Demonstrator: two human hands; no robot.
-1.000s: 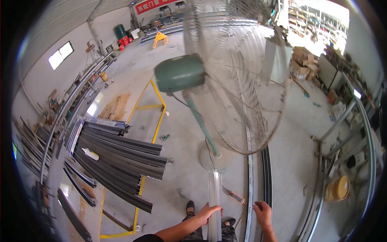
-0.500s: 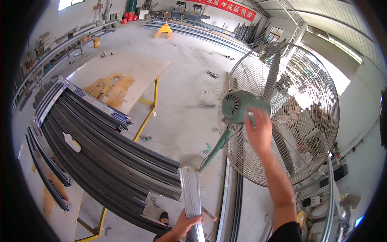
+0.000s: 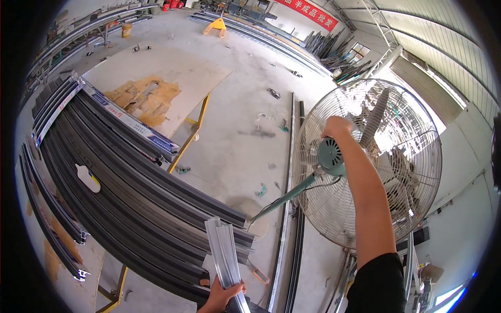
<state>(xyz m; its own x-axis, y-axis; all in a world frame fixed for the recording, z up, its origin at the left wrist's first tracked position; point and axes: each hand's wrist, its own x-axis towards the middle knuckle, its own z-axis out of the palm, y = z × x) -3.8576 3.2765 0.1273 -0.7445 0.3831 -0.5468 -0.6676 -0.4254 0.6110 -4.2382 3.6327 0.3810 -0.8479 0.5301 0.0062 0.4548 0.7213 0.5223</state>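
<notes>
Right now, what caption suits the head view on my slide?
The left hand holds a silver profile; the right hand is at the green motor of a large caged fan.

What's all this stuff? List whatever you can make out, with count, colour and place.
Metal profile: at least one, silver, lower centre
Fan: one, green motor, grey cage, right
Dark profiles: many, dark grey, stacked left
Bottle: one, white, on the dark profiles
Board: one, pale, upper left
Torn paper: count unclear, brown, on the board
Frame: at least one, yellow, beneath the board
Floor strips: at least two, pale and dark, centre
Tool: one, orange and grey, lower centre
Bucket: one, yellow, upper left
Forked stand: one, yellow, top centre
Banner: one, red, top
Sleeve: one, black, lower right
Left grip: one, bare, around the metal profile
Right grip: one, bare, at the fan
</notes>
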